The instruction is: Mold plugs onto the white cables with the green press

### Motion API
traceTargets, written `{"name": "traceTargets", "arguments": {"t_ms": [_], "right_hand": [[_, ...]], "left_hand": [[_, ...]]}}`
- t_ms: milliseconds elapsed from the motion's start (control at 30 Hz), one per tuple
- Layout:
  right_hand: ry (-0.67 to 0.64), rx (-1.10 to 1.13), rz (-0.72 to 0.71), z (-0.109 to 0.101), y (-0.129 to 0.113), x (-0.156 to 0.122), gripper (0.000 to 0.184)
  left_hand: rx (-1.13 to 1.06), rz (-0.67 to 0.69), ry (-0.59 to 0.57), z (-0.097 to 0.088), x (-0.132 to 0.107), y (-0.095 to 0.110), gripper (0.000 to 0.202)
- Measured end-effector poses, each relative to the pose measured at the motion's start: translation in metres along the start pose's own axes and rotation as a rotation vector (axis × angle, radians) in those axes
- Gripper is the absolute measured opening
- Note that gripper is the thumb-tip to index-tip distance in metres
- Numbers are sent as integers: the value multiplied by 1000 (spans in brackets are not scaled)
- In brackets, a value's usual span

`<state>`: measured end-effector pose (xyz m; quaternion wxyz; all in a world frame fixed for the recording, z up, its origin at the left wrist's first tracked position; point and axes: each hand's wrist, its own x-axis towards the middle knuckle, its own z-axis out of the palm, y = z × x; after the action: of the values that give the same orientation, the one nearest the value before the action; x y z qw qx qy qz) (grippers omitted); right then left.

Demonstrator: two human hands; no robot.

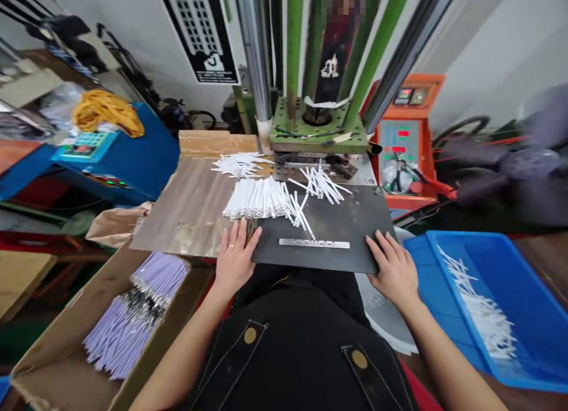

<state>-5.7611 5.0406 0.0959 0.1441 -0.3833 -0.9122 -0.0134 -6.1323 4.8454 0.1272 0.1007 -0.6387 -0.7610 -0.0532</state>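
My left hand (235, 254) lies flat with fingers stretched out on the near left corner of a black mat (337, 222), touching the wooden tabletop (190, 204). My right hand (393, 266) rests open on the mat's near right corner. Neither hand holds anything. A metal strip (314, 243) lies on the mat between the hands. A pile of white sticks (261, 199) sits just beyond my left hand, with smaller heaps of white sticks (322, 183) and more white sticks (239, 164) farther back. A green press machine (319, 127) stands behind them.
A cardboard box (57, 352) at lower left holds bundled lilac wires (133, 310). A blue bin (501, 304) at right holds loose white sticks. An orange control box (406, 139) is right of the press. A blue machine (115, 157) with yellow cord is at left.
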Motion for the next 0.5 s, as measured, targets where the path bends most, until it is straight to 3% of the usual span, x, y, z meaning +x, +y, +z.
{"name": "traceTargets", "arguments": {"t_ms": [67, 133, 200, 267, 333, 400, 500], "right_hand": [[-94, 150, -35, -10, 18, 4, 74], [-195, 386, -58, -20, 46, 22, 54], [-153, 541, 72, -28, 80, 58, 39], [9, 475, 377, -29, 114, 108, 36], [56, 317, 638, -22, 141, 161, 34], [11, 247, 745, -9, 156, 204, 33], [-94, 229, 776, 13, 167, 233, 36]], "left_hand": [[-39, 72, -39, -4, 1, -5, 96], [-106, 150, -64, -7, 6, -13, 93], [-181, 194, -31, -10, 18, -23, 82], [-246, 232, 59, -15, 38, -30, 70], [-293, 268, 161, -25, 59, -32, 61], [-315, 267, 223, -42, 75, -33, 50], [-315, 192, 231, -68, 89, -44, 29]]}}
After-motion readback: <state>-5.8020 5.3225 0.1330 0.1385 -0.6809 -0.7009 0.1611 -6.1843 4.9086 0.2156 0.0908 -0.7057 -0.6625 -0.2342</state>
